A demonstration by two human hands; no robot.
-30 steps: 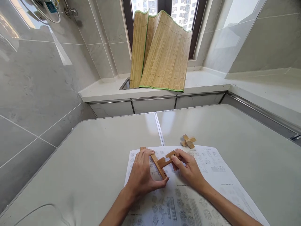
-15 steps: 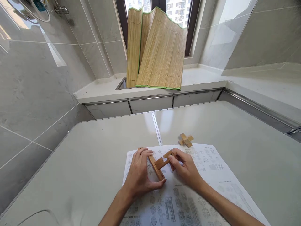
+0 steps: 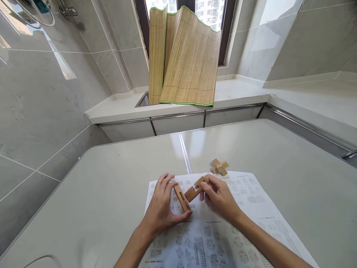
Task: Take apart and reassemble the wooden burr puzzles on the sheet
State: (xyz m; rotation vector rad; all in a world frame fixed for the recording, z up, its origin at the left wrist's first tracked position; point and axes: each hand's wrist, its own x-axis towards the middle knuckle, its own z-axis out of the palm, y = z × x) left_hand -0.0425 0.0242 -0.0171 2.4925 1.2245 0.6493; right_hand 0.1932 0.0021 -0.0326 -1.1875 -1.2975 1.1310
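Note:
My left hand (image 3: pixel 161 208) grips a wooden puzzle piece with a slot (image 3: pixel 182 198) by its two ends, thumb at the near end and fingers at the far end. Between thumb and fingers, my right hand (image 3: pixel 219 195) pinches a notched wooden puzzle piece (image 3: pixel 194 190). The notched piece's free end lies close beside the slotted one; whether they touch I cannot tell. Both are over a printed sheet (image 3: pixel 223 230) covered with small puzzle drawings. Beyond my right hand, an assembled wooden cross puzzle (image 3: pixel 219 167) rests at the sheet's far edge.
A pale table (image 3: pixel 111 186) with a seam (image 3: pixel 185 152) spans the front. Behind it runs a white ledge (image 3: pixel 117 108), where a bamboo mat (image 3: pixel 189 63) leans against the window. A thin cable (image 3: pixel 41 257) lies at the near left. Tiled walls stand on both sides.
The slotted piece has turned in my left hand, so its slot now faces up. The notched piece has shifted slightly, and its end no longer overlaps the slotted piece.

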